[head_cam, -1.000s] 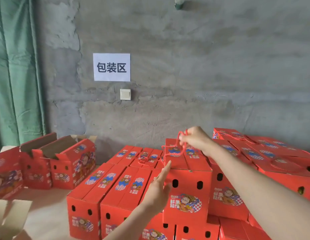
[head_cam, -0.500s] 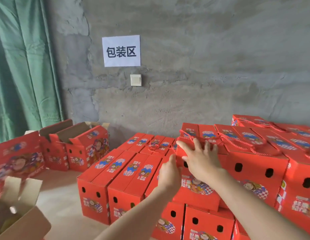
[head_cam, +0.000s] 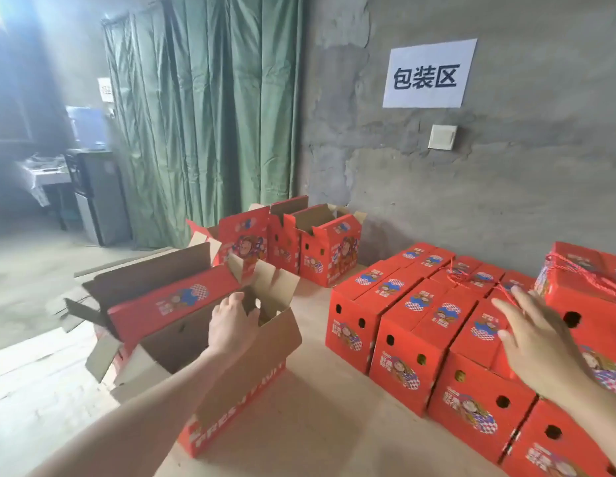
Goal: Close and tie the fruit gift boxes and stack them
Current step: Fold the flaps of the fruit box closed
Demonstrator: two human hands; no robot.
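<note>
An open red fruit gift box (head_cam: 231,390) stands in front of me at the left, its brown flaps raised. My left hand (head_cam: 232,325) reaches over its near wall, fingers curled loosely at the box's opening; I cannot tell whether they grip a flap. My right hand (head_cam: 537,339) hovers with fingers spread above the rows of closed red boxes (head_cam: 420,325) at the right. A red cord (head_cam: 454,275) lies on top of those boxes. A second layer of tied boxes (head_cam: 582,297) sits at the far right.
More open red boxes (head_cam: 320,249) stand by the concrete wall and green curtain (head_cam: 203,115). A white paper sign (head_cam: 428,74) hangs on the wall. Everything rests on a pale wooden platform (head_cam: 320,425). A cabinet (head_cam: 96,197) stands far left.
The view has swung left from the stacked boxes. My right hand came off the box it had set on the stack, and my left hand moved to the open box.
</note>
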